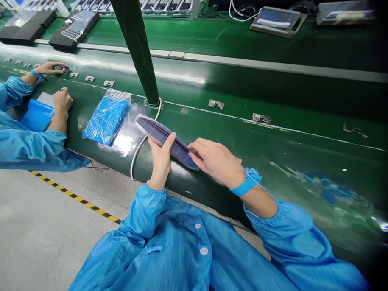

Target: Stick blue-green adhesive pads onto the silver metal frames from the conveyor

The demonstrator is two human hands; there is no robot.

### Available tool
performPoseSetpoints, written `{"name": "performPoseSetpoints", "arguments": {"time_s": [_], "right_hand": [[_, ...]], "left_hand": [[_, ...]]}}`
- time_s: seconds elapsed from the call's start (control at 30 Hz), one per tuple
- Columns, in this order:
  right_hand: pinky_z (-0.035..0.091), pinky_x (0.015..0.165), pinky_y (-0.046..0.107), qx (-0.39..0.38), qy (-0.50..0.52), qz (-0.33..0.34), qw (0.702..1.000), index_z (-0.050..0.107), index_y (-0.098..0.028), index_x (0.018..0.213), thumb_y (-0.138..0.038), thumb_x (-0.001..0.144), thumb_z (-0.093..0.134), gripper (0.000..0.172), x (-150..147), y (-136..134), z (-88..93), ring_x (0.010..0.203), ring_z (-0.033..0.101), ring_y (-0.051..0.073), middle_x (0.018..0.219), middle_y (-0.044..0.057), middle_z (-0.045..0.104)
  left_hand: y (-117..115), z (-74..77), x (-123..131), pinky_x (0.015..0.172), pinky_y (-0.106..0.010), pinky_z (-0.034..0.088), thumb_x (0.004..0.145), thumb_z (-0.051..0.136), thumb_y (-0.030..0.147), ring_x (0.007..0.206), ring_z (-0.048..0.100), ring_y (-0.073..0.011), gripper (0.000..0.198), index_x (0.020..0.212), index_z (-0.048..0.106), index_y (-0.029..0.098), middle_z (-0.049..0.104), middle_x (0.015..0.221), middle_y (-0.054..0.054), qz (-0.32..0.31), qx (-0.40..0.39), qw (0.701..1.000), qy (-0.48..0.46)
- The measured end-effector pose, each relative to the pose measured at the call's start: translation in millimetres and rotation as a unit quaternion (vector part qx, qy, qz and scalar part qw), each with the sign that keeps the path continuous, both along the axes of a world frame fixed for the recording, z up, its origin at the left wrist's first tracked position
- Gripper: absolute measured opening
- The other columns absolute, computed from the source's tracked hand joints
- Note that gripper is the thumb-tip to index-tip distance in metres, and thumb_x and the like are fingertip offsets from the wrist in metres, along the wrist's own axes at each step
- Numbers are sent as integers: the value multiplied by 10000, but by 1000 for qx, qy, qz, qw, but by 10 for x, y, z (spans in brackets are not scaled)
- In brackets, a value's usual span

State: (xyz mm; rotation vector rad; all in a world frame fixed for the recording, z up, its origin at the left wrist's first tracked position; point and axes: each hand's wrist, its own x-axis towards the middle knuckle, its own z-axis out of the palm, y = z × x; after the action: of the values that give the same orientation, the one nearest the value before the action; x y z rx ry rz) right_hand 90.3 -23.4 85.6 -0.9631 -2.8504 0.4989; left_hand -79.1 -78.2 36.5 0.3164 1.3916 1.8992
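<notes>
My left hand point(161, 159) is closed on a flat bundle of dark, glossy film sheets point(156, 129) with clear edges, its thumb on the top face. The bundle is tilted above the front of the green bench. My right hand point(214, 159) pinches at the bundle's right end, thumb and forefinger together at its edge; the fingertips partly hide what they grip. A blue wristband point(245, 185) is round my right wrist. To the left of the bundle lies a clear plastic bag with blue contents point(107, 117).
Small metal parts point(216, 104) sit in a row along the green conveyor point(234, 87). A green post point(137, 46) rises behind my left hand, with a white cable point(138, 150) at its foot. At left, a co-worker's hand point(50, 68) touches one metal part. Black boxes point(73, 31) stand beyond.
</notes>
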Motion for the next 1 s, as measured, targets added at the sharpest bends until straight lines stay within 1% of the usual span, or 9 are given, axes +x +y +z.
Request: {"name": "performPoseSetpoints", "arguments": {"time_s": [0.23, 0.33, 0.4, 0.53, 0.6, 0.73, 0.83, 0.9, 1.0], "right_hand": [[383, 628, 382, -20, -51, -39, 998, 773, -217, 1229, -238, 1112, 585, 222, 5, 32, 76, 971, 787, 288, 1174, 84, 832], [358, 619, 382, -32, -68, -44, 996, 796, -242, 1228, -278, 1104, 627, 213, -14, 68, 87, 1016, 795, 319, 1199, 75, 856], [330, 606, 391, -24, -92, -58, 994, 811, -221, 1175, -321, 1115, 628, 218, -50, 70, 92, 1002, 793, 338, 1162, 98, 862], [253, 595, 396, 19, -127, -82, 988, 805, -172, 1042, -331, 1158, 515, 351, -115, 48, 161, 896, 776, 316, 1076, 145, 852], [231, 604, 388, 31, -136, -80, 987, 796, -167, 1033, -327, 1154, 501, 357, -111, 58, 252, 889, 773, 302, 1081, 150, 853], [200, 623, 375, 32, -173, -47, 983, 784, -163, 1035, -317, 1133, 483, 352, -38, 145, 508, 912, 779, 300, 1106, 153, 857], [211, 628, 369, 19, -195, -36, 980, 781, -173, 987, -350, 1115, 489, 365, 1, 211, 639, 900, 776, 301, 1051, 153, 850], [220, 624, 368, 17, -201, -37, 979, 779, -170, 964, -352, 1103, 485, 372, -7, 221, 655, 888, 773, 308, 1011, 162, 839], [216, 625, 377, 30, -195, -34, 980, 776, -145, 978, -302, 1092, 456, 374, -31, 210, 619, 853, 754, 302, 979, 181, 822]], "left_hand": [[-24, 22, 51, 1160, -396, 534, 721, 1056, 383, 1178, 715, -216, 904, 1479, 566, 321, 710, 1313, -35, -34, 15, 999, 27], [-55, 65, 88, 1222, -418, 515, 710, 1063, 370, 1295, 706, -245, 976, 1537, 545, 349, 702, 1410, -46, -50, 15, 998, 30], [-66, 99, 125, 1276, -436, 486, 718, 1061, 372, 1398, 674, -264, 1042, 1597, 501, 371, 683, 1485, -53, -59, 20, 998, 32], [-46, 129, 174, 1330, -451, 443, 700, 1078, 379, 1494, 628, -286, 1143, 1655, 449, 377, 660, 1551, -63, -51, 24, 997, 44], [-24, 109, 163, 1308, -459, 463, 719, 1069, 423, 1435, 666, -284, 1102, 1639, 467, 361, 684, 1505, -68, -54, 26, 996, 61], [-9, 27, 119, 1256, -466, 509, 803, 1006, 487, 1271, 722, -244, 858, 1505, 554, 287, 717, 1395, -73, -91, 38, 993, 69], [-28, -23, 154, 1265, -487, 506, 824, 977, 505, 1272, 722, -245, 760, 1426, 590, 248, 722, 1363, -84, -122, 44, 991, 39], [-38, -45, 217, 1263, -500, 507, 784, 999, 500, 1300, 722, -269, 873, 1489, 546, 255, 728, 1359, -91, -128, 37, 990, 51], [-33, -80, 304, 1247, -489, 518, 749, 1009, 434, 1261, 743, -281, 1108, 1639, 372, 266, 742, 1339, -88, -116, 18, 988, 97]]}}
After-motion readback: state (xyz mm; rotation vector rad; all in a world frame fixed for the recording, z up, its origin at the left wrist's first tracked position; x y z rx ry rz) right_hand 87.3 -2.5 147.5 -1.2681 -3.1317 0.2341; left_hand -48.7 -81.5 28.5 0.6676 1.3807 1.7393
